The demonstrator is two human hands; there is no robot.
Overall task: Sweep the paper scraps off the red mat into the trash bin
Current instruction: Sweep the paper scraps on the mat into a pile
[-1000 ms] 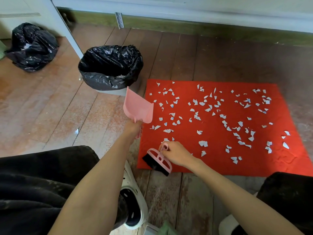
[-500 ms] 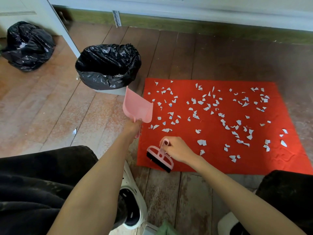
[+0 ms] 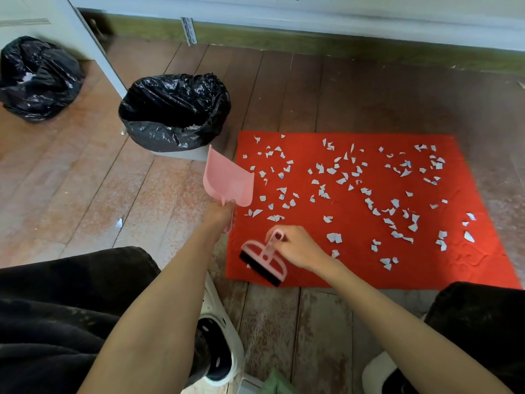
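White torn paper scraps [image 3: 334, 237] are scattered over a flat rectangular red mat [image 3: 355, 271], centre to right of frame. The mat lies on a worn wooden plank floor [image 3: 85, 180].

A grey trash bin lined with a black plastic bag [image 3: 159, 135] stands just off the mat's upper-left corner, mouth open. A pink plastic dustpan [image 3: 230, 183] is raised between bin and mat, with the left hand [image 3: 217, 216] curled round its handle.

The right hand [image 3: 298, 247] pinches the handle of a small pink brush with black bristles [image 3: 264, 261]. The brush is blurred and sits at the mat's lower-left corner. The nearest scraps lie just right of and above this hand.

A second, bunched black bag [image 3: 37, 78] sits at upper left.
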